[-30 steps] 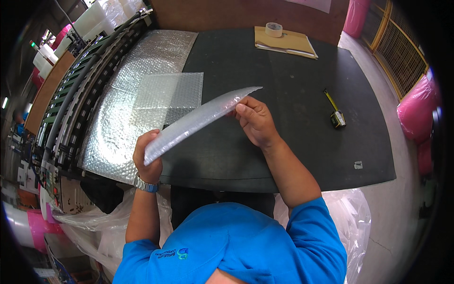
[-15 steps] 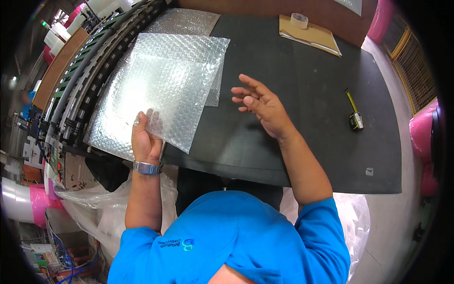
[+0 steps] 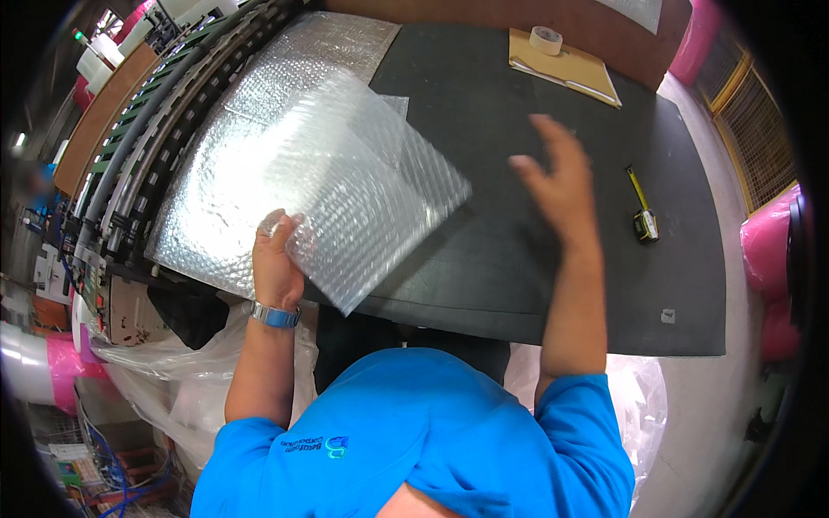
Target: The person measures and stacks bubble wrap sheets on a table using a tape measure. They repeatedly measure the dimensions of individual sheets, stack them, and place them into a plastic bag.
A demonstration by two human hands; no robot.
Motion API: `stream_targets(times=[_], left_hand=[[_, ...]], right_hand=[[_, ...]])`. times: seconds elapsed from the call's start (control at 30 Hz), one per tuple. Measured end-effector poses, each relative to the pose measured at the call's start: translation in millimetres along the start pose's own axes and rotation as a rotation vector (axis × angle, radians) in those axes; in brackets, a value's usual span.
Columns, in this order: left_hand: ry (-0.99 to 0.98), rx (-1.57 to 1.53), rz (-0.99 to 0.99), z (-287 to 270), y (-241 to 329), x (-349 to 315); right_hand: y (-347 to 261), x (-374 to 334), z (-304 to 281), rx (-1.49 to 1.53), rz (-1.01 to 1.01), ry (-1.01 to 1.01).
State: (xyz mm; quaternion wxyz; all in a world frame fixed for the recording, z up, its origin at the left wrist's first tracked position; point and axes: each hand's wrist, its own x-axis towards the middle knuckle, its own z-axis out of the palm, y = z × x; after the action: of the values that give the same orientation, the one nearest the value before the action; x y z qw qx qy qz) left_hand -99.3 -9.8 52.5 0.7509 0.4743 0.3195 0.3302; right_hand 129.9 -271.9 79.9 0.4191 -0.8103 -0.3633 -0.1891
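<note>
A clear bubble wrap piece (image 3: 371,198) is pinched at its near-left edge by my left hand (image 3: 278,263), thumb on top. It lies tilted, one corner reaching toward the table's middle and another over the near edge. Under and beyond it more bubble wrap (image 3: 207,194) covers the left side of the black table (image 3: 484,268). My right hand (image 3: 563,177) hovers over the table right of the wrap, holding nothing. Its thumb and fingers are apart, slightly blurred by motion.
A tape measure (image 3: 645,223) with its yellow blade partly out lies at the right. A roll of tape (image 3: 546,40) rests on a brown folder (image 3: 570,69) at the back. Machine rollers (image 3: 138,164) border the left side. Clear plastic sheeting (image 3: 190,388) hangs below the near-left edge.
The bubble wrap piece in my left hand has turned clockwise and swung right, uncovering the wrap beneath it. My right hand has moved right, away from it.
</note>
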Motion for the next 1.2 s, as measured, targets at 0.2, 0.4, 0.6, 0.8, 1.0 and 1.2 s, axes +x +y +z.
stream_targets(times=[0.2,0.4,0.6,0.8,1.0,1.2], left_hand=[[-0.165,0.426,0.104,-14,-36,7],[-0.409,1.48,0.584,1,-39,-8],[-0.635,1.535,0.589,6,-50,-16],[-0.638,1.467,0.61,5,-49,-18],[-0.641,1.472,0.65,8,-54,-15],[-0.65,1.472,0.655,9,-53,-15]], right_hand=[[101,-62,-105,-0.945,0.959,-0.146],[157,-99,-121,-0.741,0.829,-0.089],[167,-75,-112,-0.646,0.654,-0.045],[67,-42,-89,0.258,0.539,-0.488],[37,-37,-49,0.323,0.564,-0.8],[40,-34,-30,0.379,0.573,-0.817]])
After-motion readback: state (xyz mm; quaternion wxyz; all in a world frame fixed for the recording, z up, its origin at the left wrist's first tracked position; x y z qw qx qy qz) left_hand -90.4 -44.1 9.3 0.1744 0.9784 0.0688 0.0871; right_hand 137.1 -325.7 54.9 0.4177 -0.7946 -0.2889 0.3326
